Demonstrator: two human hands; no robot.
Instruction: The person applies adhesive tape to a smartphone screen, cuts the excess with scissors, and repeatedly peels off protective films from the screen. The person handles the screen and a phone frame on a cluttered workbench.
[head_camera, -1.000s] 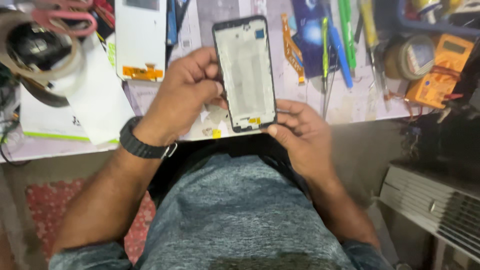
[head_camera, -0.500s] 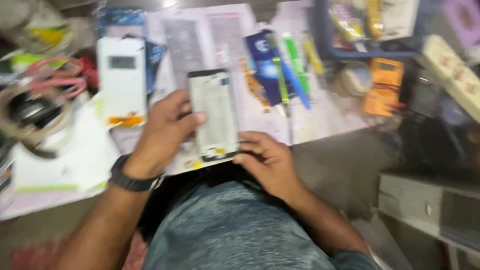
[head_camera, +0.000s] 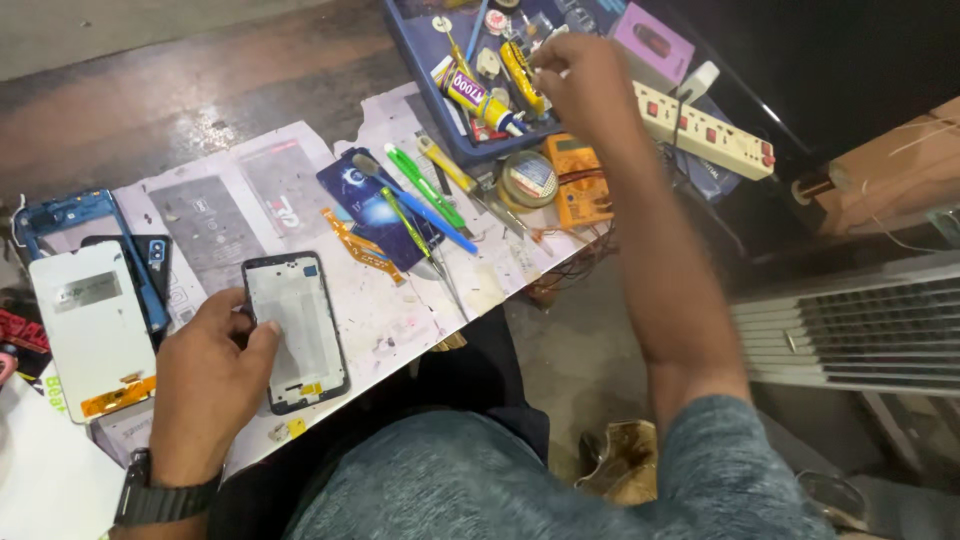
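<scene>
The phone frame (head_camera: 296, 331) lies flat on the paper-covered desk (head_camera: 400, 320), its long axis running away from the person and leaning slightly left at the far end, the small orange connector end pointing toward the person's body and the blue-cornered top edge pointing away. The left hand (head_camera: 212, 385) rests on the frame's left side, its fingers (head_camera: 262, 338) bent together and pressed on the pale inner face and the near edge. The right hand (head_camera: 583, 78) is stretched well away to the blue tray (head_camera: 420, 40) at the far right of the desk, above the tubes of glue (head_camera: 478, 98) and small parts; its fingers look pinched together, but whether they clamp anything I cannot tell. Half a second ago both hands held the frame up off the desk, the right hand under its lower end; now the right hand has left it and the frame is down on the paper, steadied by the left hand alone. A white screen panel (head_camera: 92, 330) lies just left of the left hand, and green and blue tools (head_camera: 428, 195) lie between the frame and the tray.
</scene>
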